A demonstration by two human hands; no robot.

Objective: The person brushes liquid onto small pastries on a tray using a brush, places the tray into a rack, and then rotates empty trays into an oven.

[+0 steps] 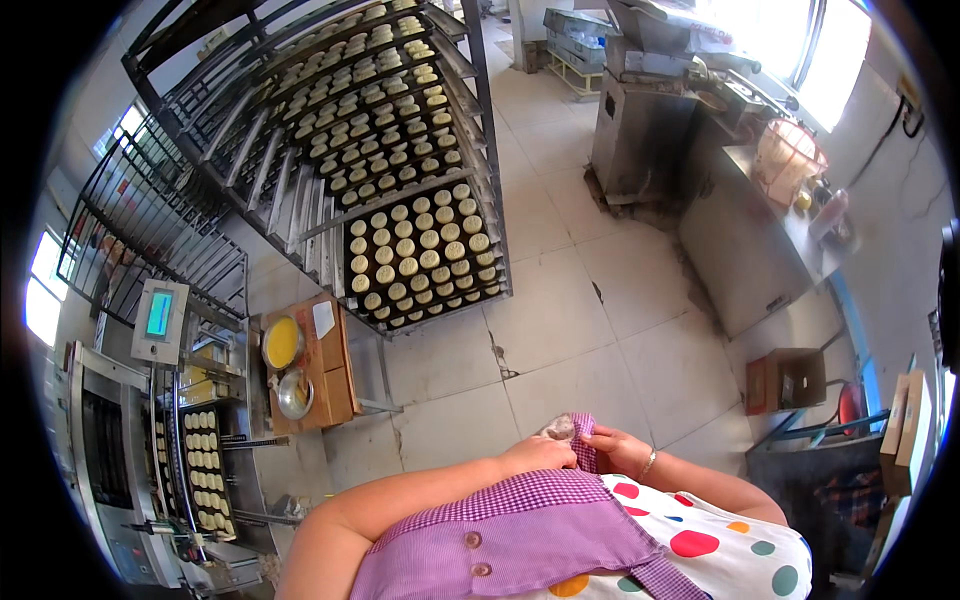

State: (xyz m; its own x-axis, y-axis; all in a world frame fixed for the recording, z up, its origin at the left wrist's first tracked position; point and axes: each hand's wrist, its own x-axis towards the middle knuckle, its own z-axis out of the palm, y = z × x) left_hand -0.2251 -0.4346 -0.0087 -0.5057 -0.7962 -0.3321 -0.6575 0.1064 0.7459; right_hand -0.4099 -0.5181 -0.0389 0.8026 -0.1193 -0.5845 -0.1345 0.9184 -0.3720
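In front of my body, my left hand (540, 455) and my right hand (618, 450) are close together at a strip of purple-and-white checked cloth (581, 428). My right fingers pinch the strip from the right. My left fingers close against its lower left side, partly hidden. A greyish-white patch (557, 428), too unclear to name, shows beside the strip above my left hand. A bracelet (649, 463) circles my right wrist. I wear a purple apron (430, 545) with checked trim and two buttons, over or beside white cloth (740, 545) with coloured dots.
A tall rack (503, 200) of trays with round pastries stands ahead left. A small table (335, 365) holds a bowl of yellow liquid (283, 342) and a metal bowl (295, 394). Far left, a machine (95, 470) adjoins a pastry tray (207, 470). At right are a metal counter (745, 240) and cardboard box (763, 385).
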